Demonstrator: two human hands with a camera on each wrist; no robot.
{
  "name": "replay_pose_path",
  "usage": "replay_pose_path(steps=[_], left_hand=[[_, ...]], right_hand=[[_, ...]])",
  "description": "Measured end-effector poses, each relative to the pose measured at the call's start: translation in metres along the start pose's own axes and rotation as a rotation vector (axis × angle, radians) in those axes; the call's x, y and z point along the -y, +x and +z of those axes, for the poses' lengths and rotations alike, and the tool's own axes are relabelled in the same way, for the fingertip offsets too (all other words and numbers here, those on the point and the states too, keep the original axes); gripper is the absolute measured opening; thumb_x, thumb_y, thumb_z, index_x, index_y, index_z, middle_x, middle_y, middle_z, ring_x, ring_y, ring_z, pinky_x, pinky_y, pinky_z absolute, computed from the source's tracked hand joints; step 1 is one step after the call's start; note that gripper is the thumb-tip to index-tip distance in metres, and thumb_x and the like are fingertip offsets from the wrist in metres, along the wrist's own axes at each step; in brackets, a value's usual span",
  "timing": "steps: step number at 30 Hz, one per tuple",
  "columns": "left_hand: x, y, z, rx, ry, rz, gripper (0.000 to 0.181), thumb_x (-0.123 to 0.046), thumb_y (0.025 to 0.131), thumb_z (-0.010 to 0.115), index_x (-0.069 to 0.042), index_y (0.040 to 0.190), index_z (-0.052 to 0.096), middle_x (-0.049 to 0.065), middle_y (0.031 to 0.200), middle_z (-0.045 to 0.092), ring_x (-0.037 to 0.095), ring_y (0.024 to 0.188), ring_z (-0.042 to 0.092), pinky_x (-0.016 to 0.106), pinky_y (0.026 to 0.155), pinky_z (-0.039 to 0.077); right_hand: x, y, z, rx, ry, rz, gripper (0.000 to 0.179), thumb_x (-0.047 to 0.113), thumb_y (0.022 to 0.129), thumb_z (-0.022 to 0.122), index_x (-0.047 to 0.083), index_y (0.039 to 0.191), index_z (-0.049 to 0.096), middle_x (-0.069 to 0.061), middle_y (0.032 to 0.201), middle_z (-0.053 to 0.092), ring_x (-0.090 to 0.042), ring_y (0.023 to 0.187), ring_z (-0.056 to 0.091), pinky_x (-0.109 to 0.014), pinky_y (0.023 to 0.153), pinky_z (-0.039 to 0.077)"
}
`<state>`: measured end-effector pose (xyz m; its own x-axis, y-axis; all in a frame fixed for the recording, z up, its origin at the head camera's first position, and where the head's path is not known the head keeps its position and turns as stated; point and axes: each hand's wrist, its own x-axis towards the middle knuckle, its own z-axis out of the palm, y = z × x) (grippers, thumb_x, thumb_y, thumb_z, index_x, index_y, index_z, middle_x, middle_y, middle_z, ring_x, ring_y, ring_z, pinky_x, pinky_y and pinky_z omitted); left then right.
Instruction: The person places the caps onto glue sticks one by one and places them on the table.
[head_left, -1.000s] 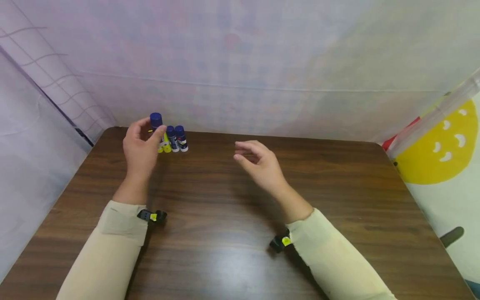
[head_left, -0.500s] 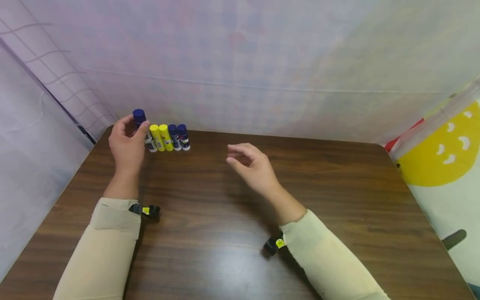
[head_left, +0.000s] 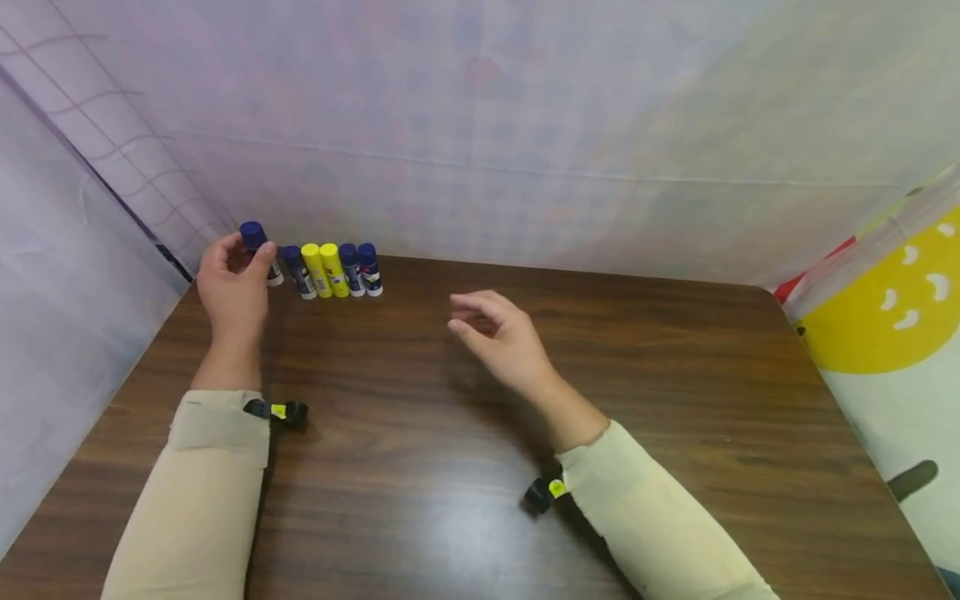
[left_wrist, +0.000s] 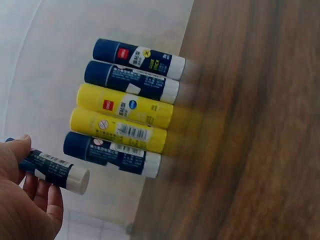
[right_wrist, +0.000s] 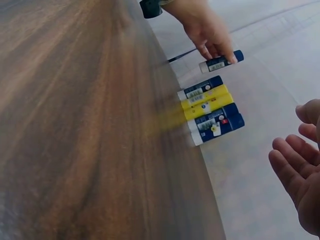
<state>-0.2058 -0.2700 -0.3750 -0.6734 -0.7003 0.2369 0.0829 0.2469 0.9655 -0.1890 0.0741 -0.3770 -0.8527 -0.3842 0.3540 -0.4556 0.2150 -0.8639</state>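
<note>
Between thumb and fingers, my left hand (head_left: 234, 292) pinches a dark blue glue stick (head_left: 253, 235) with a white base. In the left wrist view this glue stick (left_wrist: 56, 170) is tilted, its white end jutting out past the fingers. Just to its right, a row of glue sticks stands upright on the table: a blue glue stick (head_left: 301, 273) nearest the hand, two yellow glue sticks (head_left: 326, 271) in the middle, then two blue glue sticks (head_left: 362, 271). A gap separates the held one from the row. My right hand (head_left: 504, 340) hovers over the table's middle, fingers loosely bent around nothing.
The brown wooden table (head_left: 405, 375) ends at its back edge just behind the row. A pale cloth curtain (head_left: 480, 133) hangs beyond that edge, with another cloth side on the left. A yellow printed shape (head_left: 885, 308) shows on the right.
The left hand has moved left with its glue stick, from in front of the row to beyond its left end, uncovering the leftmost blue stick. The right hand has shifted slightly left.
</note>
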Motion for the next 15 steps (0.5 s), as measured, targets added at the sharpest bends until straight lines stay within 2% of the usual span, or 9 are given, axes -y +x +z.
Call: replay_pose_path(steps=[3,8,12,15], left_hand=[[0.005,0.003,-0.001,0.007,0.008,-0.023,0.033,-0.021,0.094,0.078,-0.009,0.124,0.070,-0.017,0.098,0.058,0.000,0.093,0.055,0.019,0.089,0.047],[0.012,0.006,-0.001,0.042,0.056,-0.064,0.038,-0.022,0.095,0.077,-0.006,0.129,0.068,-0.021,0.093,0.057,-0.003,0.089,0.055,0.016,0.084,0.045],[0.017,0.007,-0.001,0.080,0.122,-0.099,0.043,-0.026,0.097,0.074,-0.007,0.134,0.065,-0.018,0.099,0.058,-0.003,0.090,0.054,0.015,0.083,0.044],[0.020,0.008,-0.002,0.109,0.150,-0.122,0.045,-0.030,0.099,0.072,-0.009,0.137,0.064,-0.014,0.106,0.059,-0.002,0.094,0.053,0.016,0.085,0.044]], right_hand=[[-0.001,0.000,0.001,0.010,-0.015,0.000,0.033,0.007,0.095,0.075,0.001,0.128,0.071,-0.018,0.124,0.069,-0.029,0.112,0.071,-0.035,0.095,0.060],[-0.003,-0.001,0.001,0.018,-0.024,0.007,0.033,0.007,0.096,0.074,0.001,0.128,0.070,-0.020,0.125,0.068,-0.028,0.112,0.071,-0.035,0.096,0.060],[-0.003,-0.002,0.001,0.021,-0.029,0.010,0.032,0.007,0.096,0.074,0.001,0.128,0.070,-0.017,0.123,0.069,-0.027,0.111,0.071,-0.034,0.095,0.060],[-0.004,-0.001,0.001,0.021,-0.026,0.004,0.032,0.007,0.096,0.074,0.000,0.127,0.070,-0.015,0.122,0.070,-0.027,0.111,0.071,-0.038,0.096,0.060]])
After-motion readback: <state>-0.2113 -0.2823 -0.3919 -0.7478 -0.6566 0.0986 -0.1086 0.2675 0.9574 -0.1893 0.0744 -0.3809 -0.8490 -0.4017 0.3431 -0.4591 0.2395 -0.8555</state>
